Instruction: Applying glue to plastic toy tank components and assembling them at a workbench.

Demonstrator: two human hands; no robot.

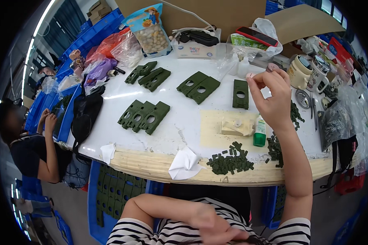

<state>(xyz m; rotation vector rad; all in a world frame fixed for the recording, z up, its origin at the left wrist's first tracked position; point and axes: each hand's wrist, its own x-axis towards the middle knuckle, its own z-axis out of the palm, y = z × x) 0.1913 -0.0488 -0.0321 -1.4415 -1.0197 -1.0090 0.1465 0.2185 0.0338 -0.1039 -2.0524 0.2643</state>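
My right hand (pixel 270 96) is raised over the right part of the table, its thumb and index finger pinched together. Anything between those fingertips is too small to make out. Below it stands a small bottle (pixel 259 130) with a green lower end, beside a pale yellow block (pixel 235 125). Nearest on the far side is a flat dark green plastic part (pixel 240 94) with a round hole. My left hand (pixel 217 225) is held low in front of my striped shirt, blurred by motion, so its fingers do not show clearly.
Dark green parts (pixel 144 116) lie in groups. Small green pieces (pixel 231 159) are heaped by the wooden edge, near a crumpled white tissue (pixel 185 164). Mugs (pixel 299 72), a snack bag (pixel 149 32) and a phone (pixel 257 36) stand behind. A blue bin (pixel 96 216) sits below; another person (pixel 37 151) works left.
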